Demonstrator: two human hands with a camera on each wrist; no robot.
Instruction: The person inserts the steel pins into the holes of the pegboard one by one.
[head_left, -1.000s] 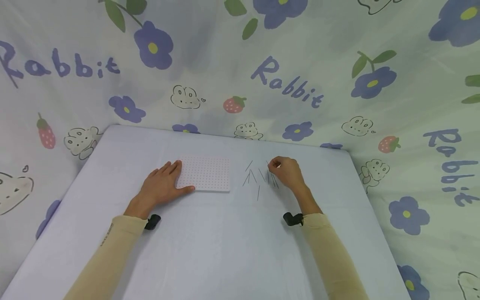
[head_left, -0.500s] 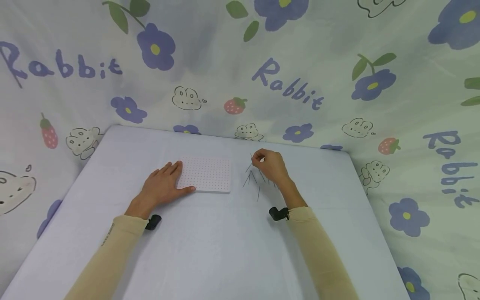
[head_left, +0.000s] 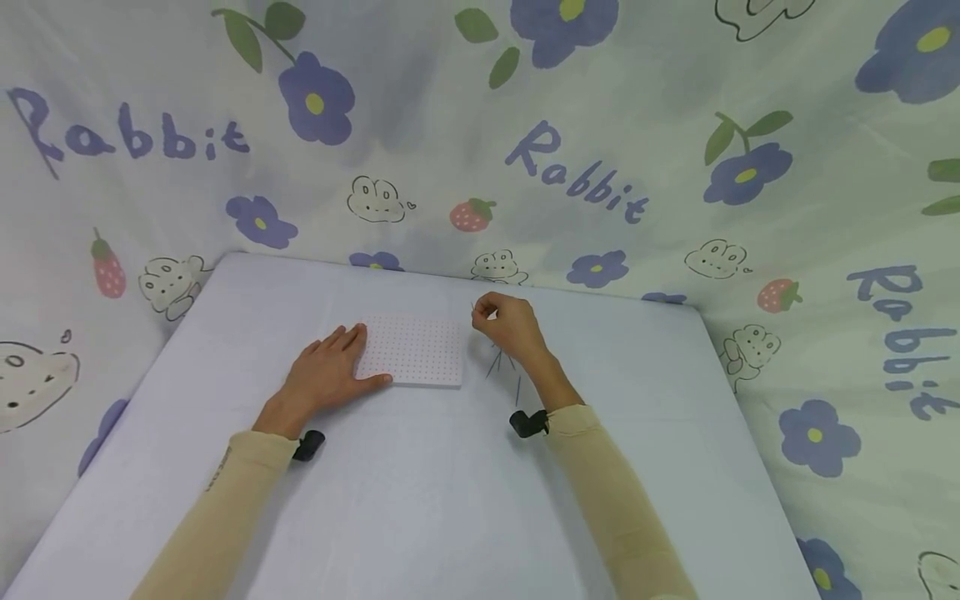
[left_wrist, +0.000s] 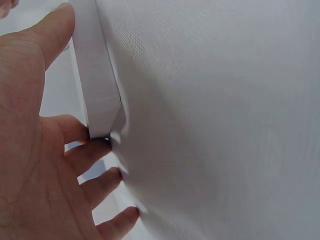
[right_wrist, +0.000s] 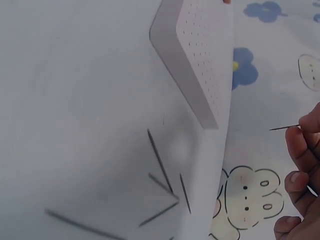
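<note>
Rabbit-print cloth is hanging behind the white surface where a dotted board is lying. The left hand, fingers spread, is bracing the board's left side; steady pressure should prevent sliding. The right hand is pinching a dark pin just right of the board, near loose pins; leaving its tip exposed should aid control.

Pale, softly creased walls printed with purple flowers, red strawberries, outlined rabbits and the word "Rabbit" rise behind and beside a white table.
</note>
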